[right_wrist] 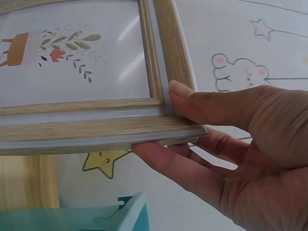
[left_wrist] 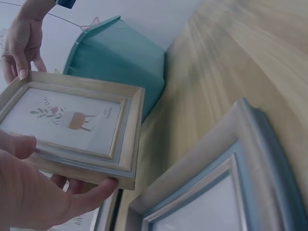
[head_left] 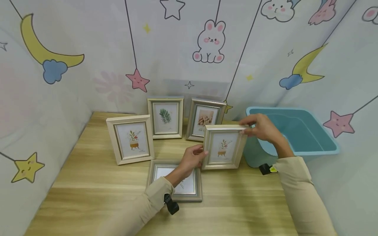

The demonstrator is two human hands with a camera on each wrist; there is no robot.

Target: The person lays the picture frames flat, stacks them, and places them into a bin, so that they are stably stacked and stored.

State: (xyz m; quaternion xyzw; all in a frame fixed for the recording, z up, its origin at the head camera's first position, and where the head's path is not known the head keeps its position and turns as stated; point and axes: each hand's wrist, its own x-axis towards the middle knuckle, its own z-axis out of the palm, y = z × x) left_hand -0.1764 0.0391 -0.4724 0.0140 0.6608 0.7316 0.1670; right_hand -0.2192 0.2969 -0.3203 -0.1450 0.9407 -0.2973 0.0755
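Both hands hold a light wood picture frame [head_left: 223, 147] with a potted-plant print, upright at the right of the table. My left hand [head_left: 191, 160] grips its left side, thumb in front and fingers behind, as the left wrist view shows. At the upper right corner my right hand [head_left: 262, 129] pinches the frame; in the right wrist view the thumb [right_wrist: 185, 94] lies on the front and the fingers are partly hidden behind. Beneath my left forearm a grey-brown picture frame [head_left: 198, 193] lies flat, face up, partly covered by the arm.
A matching light wood frame [head_left: 112, 141] stands at the left. Behind stand a frame with a green leaf print [head_left: 165, 116] and a brownish frame with a flower photo [head_left: 192, 119], overlapped by the held one. A blue plastic bin [head_left: 313, 152] sits at the right, beside a patterned curtain [head_left: 177, 46].
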